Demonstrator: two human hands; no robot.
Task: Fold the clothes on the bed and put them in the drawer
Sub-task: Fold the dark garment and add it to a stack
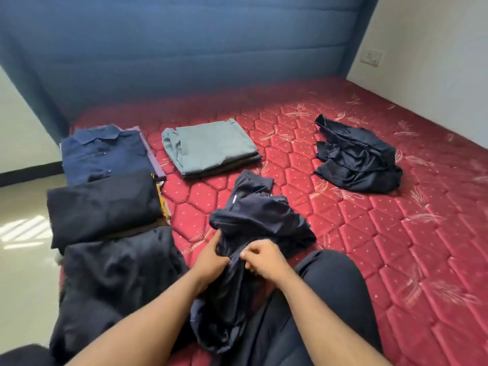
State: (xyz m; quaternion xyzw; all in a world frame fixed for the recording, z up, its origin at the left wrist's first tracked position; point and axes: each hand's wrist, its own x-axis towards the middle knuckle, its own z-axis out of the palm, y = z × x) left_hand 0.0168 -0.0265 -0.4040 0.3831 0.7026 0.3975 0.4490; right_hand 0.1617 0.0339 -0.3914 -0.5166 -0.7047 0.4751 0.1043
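Both hands meet over a dark navy garment (253, 223) that lies crumpled on the bed (396, 233), just in front of the person's knee (335, 276). The left hand (211, 260) has its grip closed on a fold of this garment, with the fingers tucked under the cloth. The right hand (264, 257) pinches the same cloth just beside the left one, so its grip is narrow and holds fabric too. The lower part of the garment hangs down between the forearms.

On the left side of the bed there is a folded blue shirt (105, 154) near the headboard (184, 48), then a folded black piece (103, 207) that partly overlaps it, and nearer still another dark cloth (118, 273), less neat. A folded grey garment (208, 149) lies in the middle, apart from the others. A loose black heap (356, 159) sits well to the right, not folded. No drawer is in the view.
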